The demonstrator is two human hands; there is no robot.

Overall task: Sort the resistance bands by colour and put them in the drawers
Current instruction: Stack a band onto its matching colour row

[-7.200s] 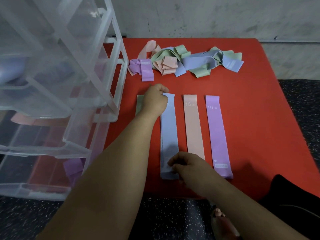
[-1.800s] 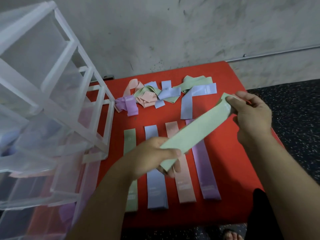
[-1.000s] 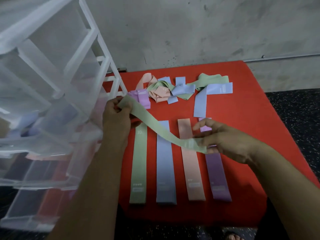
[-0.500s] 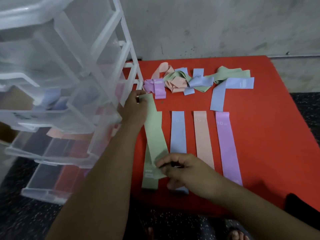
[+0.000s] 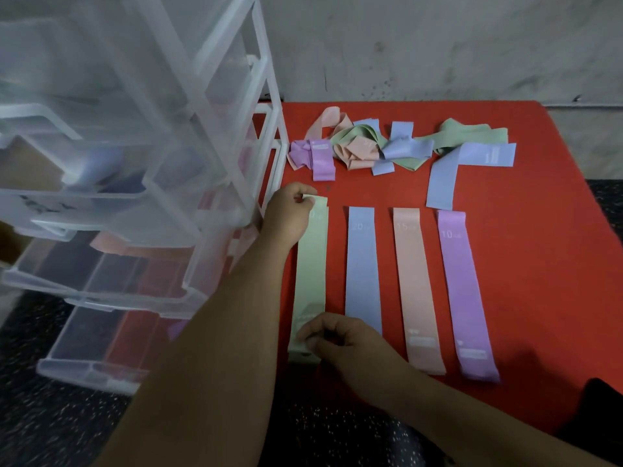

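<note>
On the red mat (image 5: pixel 526 264) four flat bands lie side by side: green (image 5: pixel 312 264), blue (image 5: pixel 362 264), pink (image 5: pixel 413 281) and purple (image 5: pixel 463 291). My left hand (image 5: pixel 288 215) pinches the far end of the top green band. My right hand (image 5: pixel 340 338) pinches its near end, so the band lies straight over another green one. A tangled heap of mixed bands (image 5: pixel 364 146) sits at the back of the mat, and a loose blue band (image 5: pixel 448 173) is bent beside it.
A clear plastic drawer unit (image 5: pixel 141 183) stands at the left, its drawers pulled out; blue, pink and purple bands show through them. A grey wall (image 5: pixel 438 45) closes the back. Dark speckled floor (image 5: pixel 50 416) surrounds the mat.
Both hands have straightened the green band and laid it flat on the green one on the mat. Earlier it hung stretched in the air between them.
</note>
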